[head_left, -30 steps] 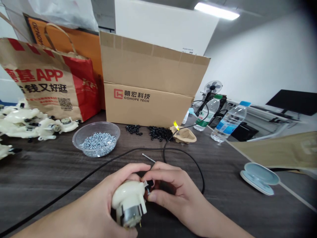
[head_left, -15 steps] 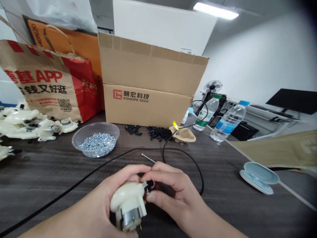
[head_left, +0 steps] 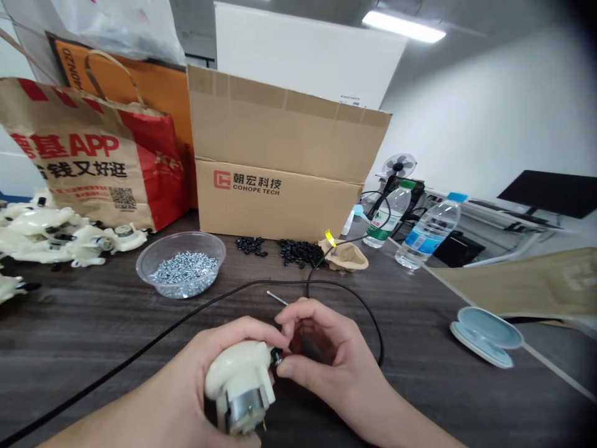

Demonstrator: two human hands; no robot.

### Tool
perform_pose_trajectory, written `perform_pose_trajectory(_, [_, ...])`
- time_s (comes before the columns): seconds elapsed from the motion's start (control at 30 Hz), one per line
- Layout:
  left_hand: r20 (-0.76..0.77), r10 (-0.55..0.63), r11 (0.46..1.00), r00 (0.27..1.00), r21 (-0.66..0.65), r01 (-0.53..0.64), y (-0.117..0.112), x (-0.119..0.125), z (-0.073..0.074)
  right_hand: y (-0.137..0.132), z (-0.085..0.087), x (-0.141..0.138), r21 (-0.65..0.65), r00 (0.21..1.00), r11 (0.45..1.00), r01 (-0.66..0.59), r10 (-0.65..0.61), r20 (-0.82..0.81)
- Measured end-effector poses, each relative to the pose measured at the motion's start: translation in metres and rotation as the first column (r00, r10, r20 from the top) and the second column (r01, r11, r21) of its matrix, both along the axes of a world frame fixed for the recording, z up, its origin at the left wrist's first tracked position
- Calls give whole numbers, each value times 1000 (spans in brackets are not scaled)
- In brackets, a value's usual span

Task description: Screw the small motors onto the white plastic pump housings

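Note:
My left hand (head_left: 186,367) is wrapped around a cream plastic housing (head_left: 240,367) with a silver motor (head_left: 246,407) set in its lower end. At the housing's right side sits a small black plastic piece (head_left: 276,353), partly covered by fingers. A small silver screw (head_left: 278,359) sticks out of this piece, its head against the thumb of my right hand (head_left: 326,354). The right fingers are curled, with the index fingertip raised above the screw and close to the left fingertips. Behind the right hand lies a thin metal shaft (head_left: 277,298); its other end is hidden.
A clear bowl (head_left: 219,246) of screws stands behind the hands, near black piles (head_left: 301,252) of small parts. More cream housings (head_left: 41,230) are heaped at left. A black cable (head_left: 186,318) crosses the table. Bottles (head_left: 426,233) and an open pale-blue case (head_left: 489,330) are at right.
My right index finger has lifted off the black piece, opening a gap above the thumb. The housing has shifted slightly left in my left hand's hold.

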State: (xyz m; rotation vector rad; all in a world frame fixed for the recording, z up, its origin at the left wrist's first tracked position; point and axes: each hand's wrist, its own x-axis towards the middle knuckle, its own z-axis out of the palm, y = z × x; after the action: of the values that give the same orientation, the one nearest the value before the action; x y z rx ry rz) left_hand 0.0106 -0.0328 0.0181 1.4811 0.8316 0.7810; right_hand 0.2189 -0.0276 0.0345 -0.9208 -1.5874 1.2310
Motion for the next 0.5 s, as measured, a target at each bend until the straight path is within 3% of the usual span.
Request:
perform_pose_trajectory(0.27, [19, -35, 992, 999, -117, 37, 3, -2, 2, 4, 2, 5, 104, 999, 995, -14, 10, 39])
perform_pose_trajectory(0.37, [-20, -56, 986, 998, -156, 52, 4, -6, 5, 9, 13, 20, 241, 985, 969, 52, -90, 149])
perform_pose_trajectory(0.43, [-85, -55, 991, 995, -126, 44, 7, -7, 7, 14, 20, 32, 311, 916, 944, 107, -215, 338])
perform_pose_trajectory(0.5, [-140, -35, 997, 989, -66, 26, 10, -7, 9, 18, 21, 44, 343, 731, 932, 119, -316, 605])
